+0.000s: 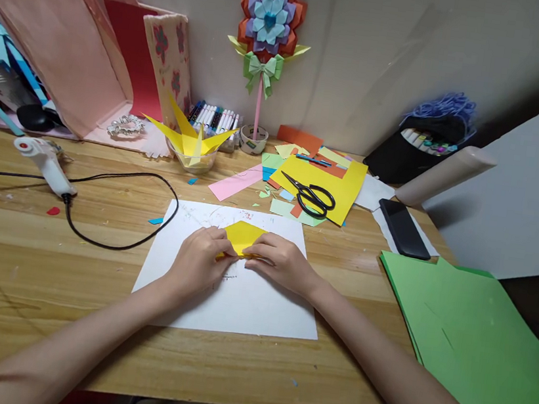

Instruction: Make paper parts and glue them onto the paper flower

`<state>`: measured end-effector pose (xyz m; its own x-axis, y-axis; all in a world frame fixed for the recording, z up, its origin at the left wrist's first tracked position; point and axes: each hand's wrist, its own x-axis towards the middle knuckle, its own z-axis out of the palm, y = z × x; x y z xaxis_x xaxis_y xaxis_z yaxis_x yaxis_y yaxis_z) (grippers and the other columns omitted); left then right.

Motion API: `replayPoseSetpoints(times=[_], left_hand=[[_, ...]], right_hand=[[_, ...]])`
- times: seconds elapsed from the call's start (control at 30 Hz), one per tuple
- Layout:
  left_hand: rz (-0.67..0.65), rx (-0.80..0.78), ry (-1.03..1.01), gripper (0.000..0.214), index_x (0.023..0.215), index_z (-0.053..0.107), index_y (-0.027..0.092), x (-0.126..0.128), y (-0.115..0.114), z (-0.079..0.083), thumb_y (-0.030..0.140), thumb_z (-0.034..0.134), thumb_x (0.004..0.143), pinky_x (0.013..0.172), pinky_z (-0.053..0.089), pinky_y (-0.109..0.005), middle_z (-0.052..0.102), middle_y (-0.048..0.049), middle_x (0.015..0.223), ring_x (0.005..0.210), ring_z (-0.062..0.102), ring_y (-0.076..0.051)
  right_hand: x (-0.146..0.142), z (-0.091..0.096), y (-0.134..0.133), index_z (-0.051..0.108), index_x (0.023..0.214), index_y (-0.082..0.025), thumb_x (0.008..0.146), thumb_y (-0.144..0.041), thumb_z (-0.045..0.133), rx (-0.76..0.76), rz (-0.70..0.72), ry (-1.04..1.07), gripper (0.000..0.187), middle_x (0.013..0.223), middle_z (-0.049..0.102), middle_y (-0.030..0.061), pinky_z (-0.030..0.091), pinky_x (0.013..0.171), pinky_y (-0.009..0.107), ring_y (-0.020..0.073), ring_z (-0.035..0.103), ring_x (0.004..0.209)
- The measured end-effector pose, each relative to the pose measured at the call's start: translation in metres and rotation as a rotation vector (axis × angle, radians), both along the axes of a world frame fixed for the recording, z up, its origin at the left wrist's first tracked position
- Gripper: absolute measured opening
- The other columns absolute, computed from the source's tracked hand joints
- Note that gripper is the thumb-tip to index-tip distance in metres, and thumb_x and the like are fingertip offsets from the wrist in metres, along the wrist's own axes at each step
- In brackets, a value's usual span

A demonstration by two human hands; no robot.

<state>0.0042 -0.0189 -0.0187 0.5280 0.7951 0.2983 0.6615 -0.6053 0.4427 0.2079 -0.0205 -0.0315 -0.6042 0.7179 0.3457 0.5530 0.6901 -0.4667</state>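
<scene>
A piece of folded yellow paper (244, 233) lies over a white sheet (256, 306) in the middle of the table. My left hand (203, 256) pinches its near left edge with thumb and fingers. From the other side, my right hand (284, 263) grips the near right edge, its fingers bent over the paper. The fingertips of both hands almost meet at the near fold. Part of the yellow paper is hidden beneath the fingers. Faint colored marks show on the white sheet.
Black scissors (312, 196) rest on yellow paper (350, 193) among colored scraps. A glue gun (46, 163) with a looped black cord lies left. A paper flower (269, 20) stands behind a bowl (195, 159) holding yellow folded points. Right are a phone (404, 228) and green paper (470, 334).
</scene>
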Motion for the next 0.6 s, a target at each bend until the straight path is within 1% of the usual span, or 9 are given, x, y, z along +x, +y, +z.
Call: replayPoseSetpoints(times=[0.07,0.13,0.2,0.3,0.4,0.53,0.6], left_hand=[[0.010,-0.042,-0.023,0.011,0.075,0.065,0.020,0.000,0.000,0.001,0.021,0.056,0.080,0.065,0.037,-0.028,0.061,-0.0040,0.076,0.074,0.053,-0.017],[0.028,-0.074,-0.025,0.010,0.073,0.064,0.019,0.001,0.000,0.003,0.021,0.056,0.079,0.066,0.037,-0.028,0.061,-0.0039,0.076,0.074,0.053,-0.017],[0.048,-0.133,-0.022,0.010,0.073,0.064,0.018,0.002,0.000,0.005,0.022,0.056,0.079,0.065,0.038,-0.028,0.061,-0.0038,0.076,0.073,0.053,-0.016],[0.088,-0.244,-0.014,0.014,0.075,0.065,0.018,0.003,-0.001,0.007,0.024,0.054,0.080,0.063,0.038,-0.026,0.064,-0.0036,0.079,0.071,0.055,-0.016],[0.140,-0.357,-0.014,0.016,0.075,0.067,0.020,0.002,0.001,0.008,0.027,0.054,0.079,0.061,0.038,-0.026,0.067,-0.0026,0.081,0.072,0.057,-0.016],[0.210,-0.543,-0.019,0.015,0.073,0.070,0.023,0.000,0.013,0.012,0.032,0.059,0.073,0.060,0.040,-0.026,0.070,-0.0013,0.077,0.072,0.060,-0.017],[0.192,-0.639,0.024,0.015,0.070,0.071,0.022,0.000,0.023,0.016,0.034,0.063,0.067,0.057,0.039,-0.025,0.070,-0.0013,0.070,0.067,0.061,-0.017]], right_hand=[[-0.003,0.000,-0.002,0.064,0.087,-0.018,0.084,-0.026,0.055,-0.014,-0.020,0.023,0.012,0.081,0.060,0.0057,0.042,0.067,0.026,0.0158,0.054,0.077],[-0.006,-0.001,-0.003,0.064,0.081,-0.017,0.084,-0.023,0.054,-0.017,-0.073,0.044,0.012,0.077,0.059,0.0055,0.042,0.065,0.026,0.0157,0.053,0.075],[-0.009,0.000,-0.004,0.063,0.078,-0.016,0.083,-0.020,0.055,-0.059,-0.114,0.078,0.011,0.076,0.058,0.0049,0.041,0.066,0.026,0.0155,0.052,0.074],[-0.013,0.005,-0.003,0.063,0.076,-0.017,0.082,-0.017,0.057,-0.188,-0.145,0.129,0.008,0.077,0.059,0.0039,0.041,0.068,0.026,0.0148,0.053,0.077],[-0.015,0.012,0.001,0.065,0.073,-0.017,0.080,-0.015,0.057,-0.304,-0.180,0.124,0.010,0.077,0.062,0.0037,0.041,0.067,0.025,0.0140,0.055,0.074],[-0.015,0.018,0.013,0.066,0.068,-0.017,0.073,-0.020,0.064,-0.479,-0.251,0.050,0.006,0.070,0.064,0.0013,0.039,0.058,0.022,0.0122,0.056,0.065],[-0.013,0.021,0.022,0.066,0.064,-0.017,0.067,-0.026,0.069,-0.565,-0.282,-0.005,0.010,0.064,0.064,0.0003,0.036,0.053,0.021,0.0118,0.055,0.060]])
